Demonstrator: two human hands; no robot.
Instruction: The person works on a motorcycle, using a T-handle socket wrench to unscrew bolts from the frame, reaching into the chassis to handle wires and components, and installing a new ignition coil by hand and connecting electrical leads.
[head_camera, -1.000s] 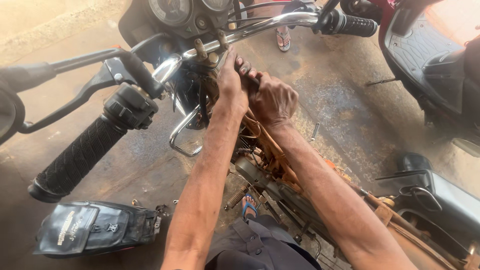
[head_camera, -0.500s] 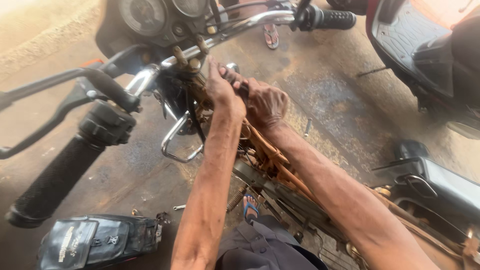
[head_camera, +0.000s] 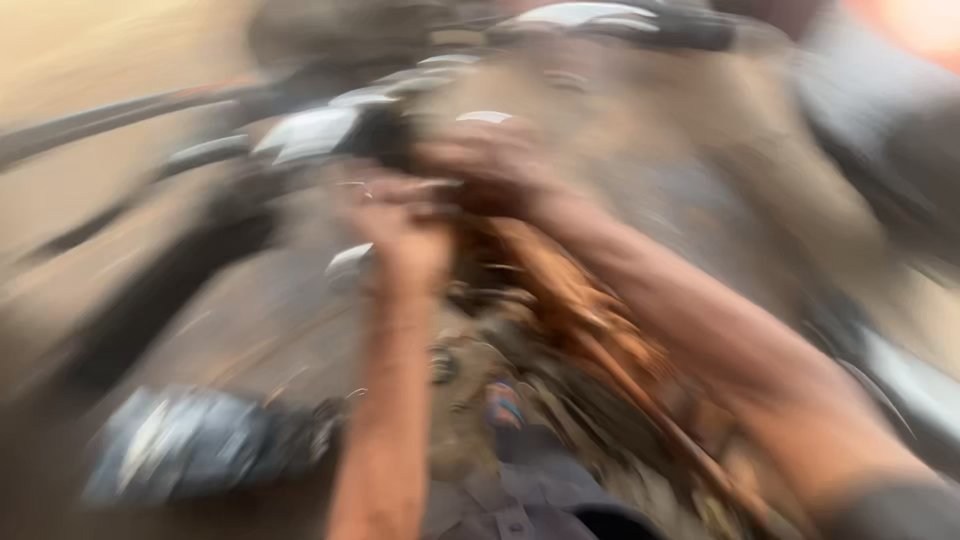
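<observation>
Heavy motion blur now; the earlier frames were sharp, so your head has just swung and detail is lost. Your left hand (head_camera: 400, 225) and right hand (head_camera: 500, 165) are both up at the steering head (head_camera: 430, 150), just under the handlebar (head_camera: 310, 130), same spot as before. Grip: cannot tell for either hand. Rusty frame (head_camera: 590, 330) runs below your right forearm. Black cover (head_camera: 190, 445) lies on the ground, lower left.
</observation>
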